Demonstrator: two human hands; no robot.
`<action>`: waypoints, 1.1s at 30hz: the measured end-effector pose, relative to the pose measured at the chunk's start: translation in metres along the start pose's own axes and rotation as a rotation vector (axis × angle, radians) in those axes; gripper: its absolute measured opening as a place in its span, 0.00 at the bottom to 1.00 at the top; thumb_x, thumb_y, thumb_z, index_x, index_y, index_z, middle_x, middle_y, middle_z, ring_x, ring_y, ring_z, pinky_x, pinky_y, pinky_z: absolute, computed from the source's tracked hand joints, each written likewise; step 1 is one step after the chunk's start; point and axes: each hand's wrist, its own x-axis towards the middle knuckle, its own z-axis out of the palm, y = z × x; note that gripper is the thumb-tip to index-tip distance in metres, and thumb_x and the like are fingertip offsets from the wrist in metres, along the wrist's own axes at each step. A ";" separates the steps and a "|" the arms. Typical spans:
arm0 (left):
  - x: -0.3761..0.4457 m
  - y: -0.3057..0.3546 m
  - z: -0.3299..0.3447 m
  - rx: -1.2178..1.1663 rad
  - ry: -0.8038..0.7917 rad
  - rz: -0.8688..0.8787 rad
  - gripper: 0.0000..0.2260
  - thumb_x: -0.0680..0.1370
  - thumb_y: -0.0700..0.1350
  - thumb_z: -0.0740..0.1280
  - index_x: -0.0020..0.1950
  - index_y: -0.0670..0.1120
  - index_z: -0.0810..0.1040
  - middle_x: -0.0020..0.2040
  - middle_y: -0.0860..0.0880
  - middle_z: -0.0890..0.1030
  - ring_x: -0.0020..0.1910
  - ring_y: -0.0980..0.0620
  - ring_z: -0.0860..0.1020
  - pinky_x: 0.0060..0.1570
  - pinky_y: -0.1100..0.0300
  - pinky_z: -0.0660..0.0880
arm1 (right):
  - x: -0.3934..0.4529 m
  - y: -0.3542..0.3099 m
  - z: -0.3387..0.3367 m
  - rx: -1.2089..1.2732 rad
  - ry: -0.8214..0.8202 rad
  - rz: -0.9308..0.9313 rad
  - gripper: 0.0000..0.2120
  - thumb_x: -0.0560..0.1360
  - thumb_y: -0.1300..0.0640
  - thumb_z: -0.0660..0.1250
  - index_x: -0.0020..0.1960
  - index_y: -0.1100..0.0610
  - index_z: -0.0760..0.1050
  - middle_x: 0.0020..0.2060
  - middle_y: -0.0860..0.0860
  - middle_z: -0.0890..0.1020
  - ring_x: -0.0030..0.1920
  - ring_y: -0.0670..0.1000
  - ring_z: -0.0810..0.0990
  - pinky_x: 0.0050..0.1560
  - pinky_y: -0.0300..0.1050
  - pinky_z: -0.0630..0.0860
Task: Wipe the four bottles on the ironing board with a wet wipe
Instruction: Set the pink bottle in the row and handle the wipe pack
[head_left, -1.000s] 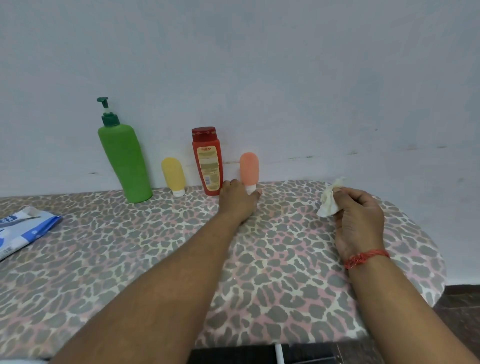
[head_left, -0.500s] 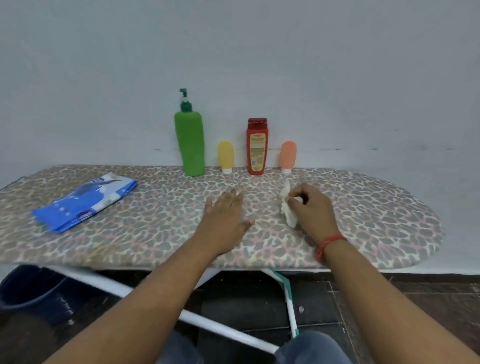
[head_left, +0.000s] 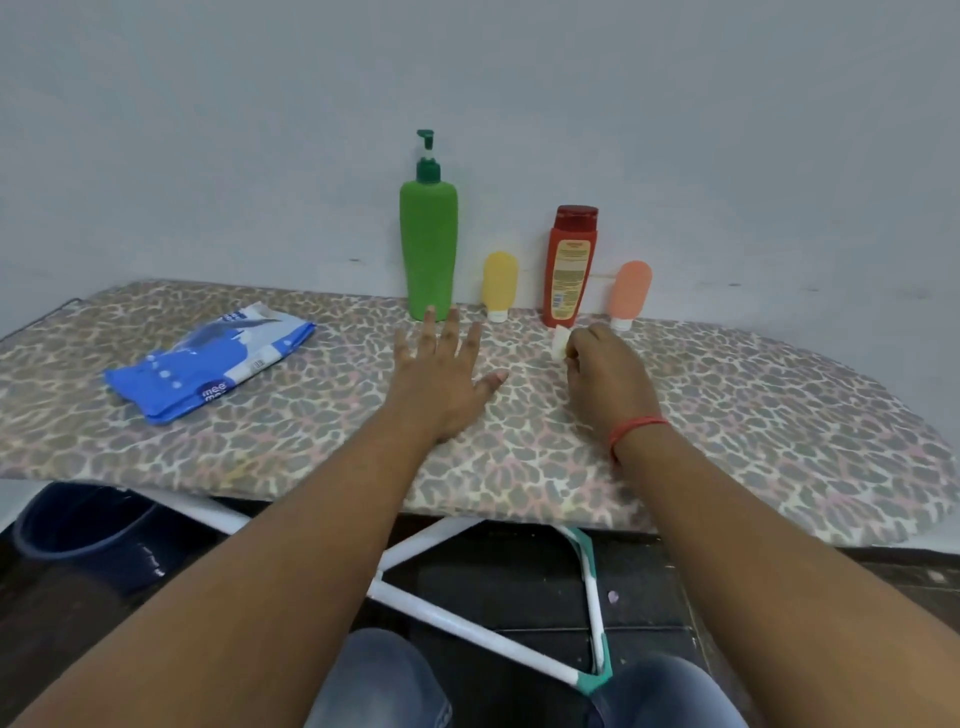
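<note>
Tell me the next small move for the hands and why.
Probably the open left hand should reach forward and take the tall green pump bottle in its grip. That hand lies flat on the leopard-print ironing board just in front of that bottle, while the right hand already pinches the crumpled white wet wipe, ready to rub it. All four bottles stand untouched along the wall.

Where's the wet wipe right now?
In the head view the wet wipe is pinched in the right hand, right of centre on the ironing board, just in front of the red bottle.
</note>
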 end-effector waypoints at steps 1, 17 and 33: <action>0.013 0.001 0.002 0.011 0.006 0.008 0.35 0.79 0.69 0.40 0.80 0.52 0.38 0.81 0.46 0.36 0.79 0.42 0.34 0.74 0.32 0.39 | 0.013 0.003 0.005 -0.004 -0.009 -0.024 0.03 0.75 0.66 0.64 0.44 0.59 0.74 0.45 0.56 0.76 0.42 0.56 0.74 0.40 0.46 0.68; 0.039 0.001 -0.020 0.010 -0.244 -0.107 0.33 0.81 0.64 0.46 0.81 0.48 0.46 0.82 0.41 0.43 0.79 0.37 0.39 0.73 0.33 0.39 | 0.067 -0.008 0.014 0.141 -0.343 0.054 0.05 0.71 0.68 0.69 0.44 0.63 0.75 0.43 0.57 0.77 0.41 0.58 0.76 0.38 0.45 0.68; -0.028 0.008 -0.205 0.149 -0.492 -0.126 0.33 0.82 0.65 0.44 0.81 0.49 0.38 0.81 0.44 0.37 0.79 0.40 0.35 0.73 0.31 0.37 | 0.070 -0.080 -0.150 0.163 -0.515 0.024 0.10 0.68 0.72 0.68 0.47 0.63 0.77 0.45 0.60 0.78 0.43 0.62 0.77 0.38 0.51 0.74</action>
